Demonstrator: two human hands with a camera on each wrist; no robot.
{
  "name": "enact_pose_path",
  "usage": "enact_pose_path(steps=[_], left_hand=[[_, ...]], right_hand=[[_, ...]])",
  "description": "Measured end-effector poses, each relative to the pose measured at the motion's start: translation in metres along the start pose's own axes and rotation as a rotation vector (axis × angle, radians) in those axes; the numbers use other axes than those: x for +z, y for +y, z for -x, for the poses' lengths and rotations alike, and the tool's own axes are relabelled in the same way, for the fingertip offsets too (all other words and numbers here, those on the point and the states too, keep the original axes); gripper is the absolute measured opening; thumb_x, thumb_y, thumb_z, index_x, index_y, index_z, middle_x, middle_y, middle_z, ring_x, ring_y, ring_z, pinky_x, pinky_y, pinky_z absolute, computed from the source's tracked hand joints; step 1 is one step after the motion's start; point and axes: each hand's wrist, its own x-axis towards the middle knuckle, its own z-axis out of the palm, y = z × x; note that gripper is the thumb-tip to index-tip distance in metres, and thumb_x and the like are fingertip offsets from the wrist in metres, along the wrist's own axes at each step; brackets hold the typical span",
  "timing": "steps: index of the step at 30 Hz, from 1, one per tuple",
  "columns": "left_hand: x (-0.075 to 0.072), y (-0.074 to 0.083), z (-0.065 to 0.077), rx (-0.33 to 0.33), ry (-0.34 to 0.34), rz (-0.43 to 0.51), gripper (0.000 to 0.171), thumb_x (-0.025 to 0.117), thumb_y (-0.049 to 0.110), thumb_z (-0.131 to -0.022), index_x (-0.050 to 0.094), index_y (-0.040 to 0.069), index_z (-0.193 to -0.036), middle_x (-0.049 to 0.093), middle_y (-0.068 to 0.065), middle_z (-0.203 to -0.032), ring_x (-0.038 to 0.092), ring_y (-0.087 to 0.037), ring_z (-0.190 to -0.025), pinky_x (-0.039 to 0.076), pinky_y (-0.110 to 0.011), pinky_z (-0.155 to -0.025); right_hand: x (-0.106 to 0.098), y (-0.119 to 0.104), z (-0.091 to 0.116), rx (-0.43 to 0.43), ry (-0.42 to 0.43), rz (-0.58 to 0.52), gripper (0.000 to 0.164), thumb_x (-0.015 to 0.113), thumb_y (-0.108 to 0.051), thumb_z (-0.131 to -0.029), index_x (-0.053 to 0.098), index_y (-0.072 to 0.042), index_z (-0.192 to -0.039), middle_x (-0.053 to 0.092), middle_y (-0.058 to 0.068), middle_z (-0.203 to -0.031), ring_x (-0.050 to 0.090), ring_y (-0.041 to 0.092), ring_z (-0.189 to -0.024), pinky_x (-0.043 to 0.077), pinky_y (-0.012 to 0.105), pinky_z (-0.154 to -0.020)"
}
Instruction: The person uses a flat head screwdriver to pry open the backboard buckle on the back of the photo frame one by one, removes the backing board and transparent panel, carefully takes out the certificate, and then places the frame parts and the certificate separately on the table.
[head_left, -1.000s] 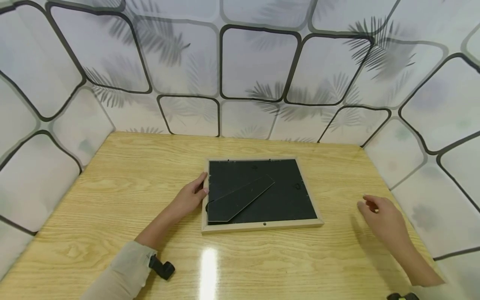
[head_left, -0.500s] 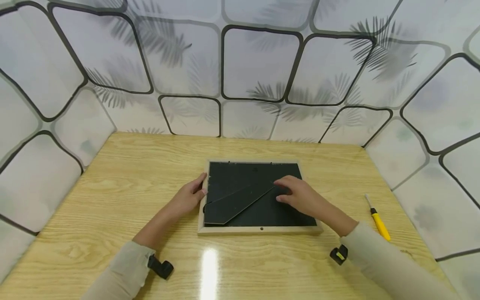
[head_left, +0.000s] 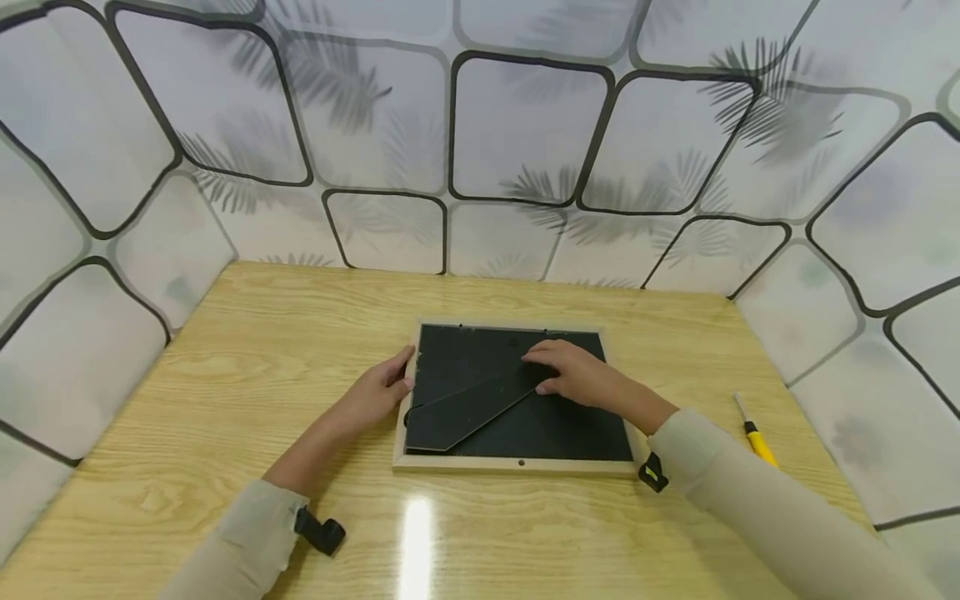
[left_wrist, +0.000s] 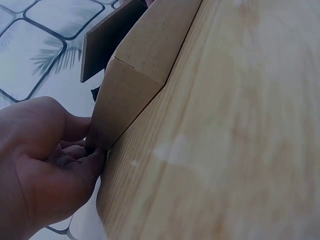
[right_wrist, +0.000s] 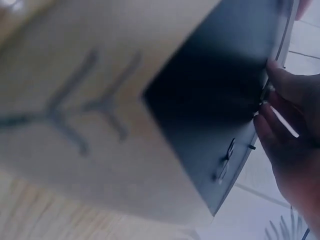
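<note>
A picture frame [head_left: 457, 464] lies face down on the wooden table, its black backing upward. A black easel stand [head_left: 467, 414] crosses the backing on a slant from the lower left. My left hand [head_left: 369, 402] grips the frame's left side, thumb at the rim; the left wrist view shows its fingertips against the pale wooden edge [left_wrist: 127, 95]. With thumb and fingertips, my right hand [head_left: 581, 377] pinches the stand's narrow upper end. In the left wrist view the stand's wide end [left_wrist: 97, 47] juts out above the frame.
A yellow-handled screwdriver [head_left: 762, 446] lies on the table [head_left: 262, 350] right of the frame, near my right sleeve. Pale patterned panels [head_left: 525, 125] enclose the table at the back and both sides. A metal hanger [right_wrist: 226, 162] sits on the backing.
My right hand has moved left from the table's right side onto the frame and taken hold of the stand's end. The screwdriver has come into sight there. My left hand stays at the rim.
</note>
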Motion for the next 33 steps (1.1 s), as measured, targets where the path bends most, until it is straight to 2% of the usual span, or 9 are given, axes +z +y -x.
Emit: enact_pose_path(steps=[8, 13, 20, 33], left_hand=[[0.001, 0.002, 0.001, 0.003, 0.002, -0.005, 0.062, 0.042, 0.012, -0.109, 0.011, 0.011, -0.163, 0.009, -0.010, -0.170, 0.015, -0.030, -0.155, 0.024, -0.049, -0.123], [0.001, 0.001, 0.000, 0.004, -0.007, 0.001, 0.062, 0.042, 0.012, -0.109, 0.010, 0.011, -0.163, 0.008, -0.010, -0.170, 0.015, -0.030, -0.155, 0.024, -0.049, -0.123], [0.003, 0.002, -0.001, -0.006, 0.014, -0.010, 0.062, 0.043, 0.014, -0.109, 0.013, 0.011, -0.163, 0.012, -0.009, -0.169, 0.016, -0.028, -0.155, 0.022, -0.048, -0.124], [0.002, -0.001, 0.000, -0.025, 0.045, -0.034, 0.060, 0.043, 0.015, -0.109, 0.015, 0.011, -0.163, 0.014, -0.010, -0.169, 0.015, -0.028, -0.155, 0.021, -0.048, -0.124]], right_hand=[[-0.002, 0.006, -0.003, -0.155, 0.027, 0.103, 0.044, 0.071, -0.017, -0.094, 0.062, -0.004, -0.136, 0.059, 0.014, -0.137, 0.053, 0.034, -0.128, 0.046, 0.050, -0.107], [-0.005, 0.005, -0.002, -0.176, 0.040, 0.139, 0.041, 0.070, -0.017, -0.095, 0.063, -0.004, -0.134, 0.059, 0.013, -0.135, 0.054, 0.032, -0.127, 0.048, 0.047, -0.105], [-0.008, 0.008, 0.001, -0.261, 0.105, 0.201, 0.038, 0.072, -0.015, -0.094, 0.065, -0.003, -0.129, 0.062, 0.012, -0.130, 0.057, 0.030, -0.122, 0.050, 0.044, -0.102], [-0.010, 0.017, 0.013, -0.231, 0.102, 0.227, 0.039, 0.073, -0.012, -0.092, 0.064, -0.001, -0.128, 0.062, 0.014, -0.129, 0.058, 0.032, -0.120, 0.051, 0.047, -0.101]])
